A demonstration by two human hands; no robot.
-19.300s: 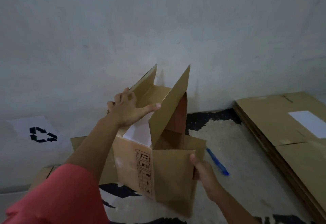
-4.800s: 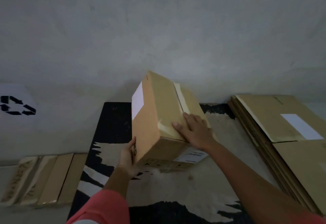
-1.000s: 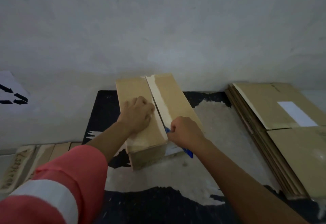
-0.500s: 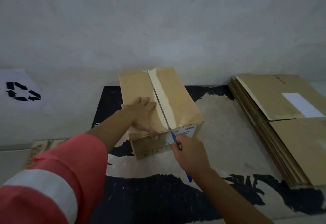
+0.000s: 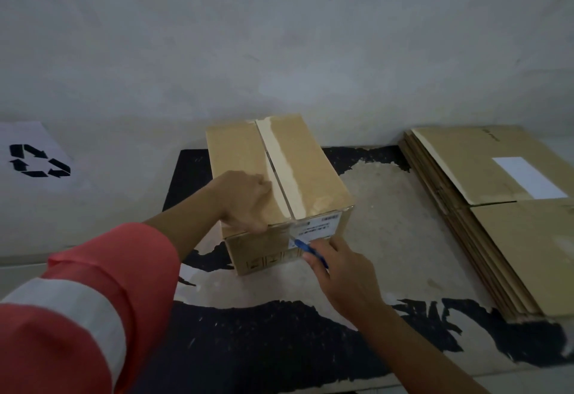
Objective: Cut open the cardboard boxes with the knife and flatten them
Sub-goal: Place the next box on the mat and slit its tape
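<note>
A taped cardboard box (image 5: 304, 173) stands on a worn black mat (image 5: 279, 337) in front of the wall. A dark slit runs along the tape seam on its top. My left hand (image 5: 245, 201) rests on the box's left top flap, with the fingers curled over its near edge. My right hand (image 5: 338, 266) grips a blue knife (image 5: 306, 247) in front of the box. The knife's tip touches the tape on the near face, beside a white label.
A stack of flattened cardboard boxes (image 5: 484, 213) lies to the right of the mat. A white sheet with a black recycling sign (image 5: 34, 160) hangs on the wall at the left. The grey wall stands right behind the box.
My right hand has drawn the knife toward me along the top seam and down onto the near face. My left hand stays on the left flap.
</note>
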